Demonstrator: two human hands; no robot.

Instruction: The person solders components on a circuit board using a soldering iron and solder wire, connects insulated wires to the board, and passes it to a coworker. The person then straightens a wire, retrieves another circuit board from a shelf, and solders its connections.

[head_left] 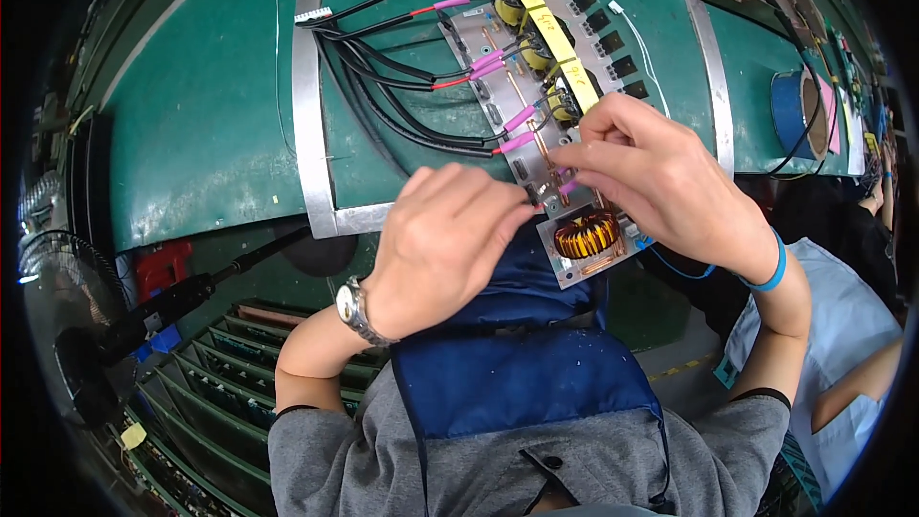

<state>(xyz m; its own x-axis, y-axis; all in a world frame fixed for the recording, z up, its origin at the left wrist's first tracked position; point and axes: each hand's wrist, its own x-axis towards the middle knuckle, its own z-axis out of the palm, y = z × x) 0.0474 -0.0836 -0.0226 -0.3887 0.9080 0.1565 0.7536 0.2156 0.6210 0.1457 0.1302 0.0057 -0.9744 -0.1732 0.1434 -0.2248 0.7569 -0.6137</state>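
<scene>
A long circuit board (498,96) carries a row of yellow-wrapped transformers (538,24) under yellow tape. A copper-wound toroidal coil (587,236) sits at the board's near end. My left hand (436,239) is closed at the board's near left edge, thumb and forefinger pinched on a black wire with a reddish end. My right hand (661,182) reaches over the near part of the board, its fingers pinched beside a purple sleeve (569,186). What lies between those fingertips is hidden. Several black cables (392,77) with purple sleeves run from a white connector (313,15) to the board.
A metal frame (316,134) borders the green work surface (201,134). A blue tape roll (788,115) stands at the right, and a thin white cable (643,43) lies beyond the board. Green racks (215,383) and a black fan (81,345) are at lower left. Another person sits at right.
</scene>
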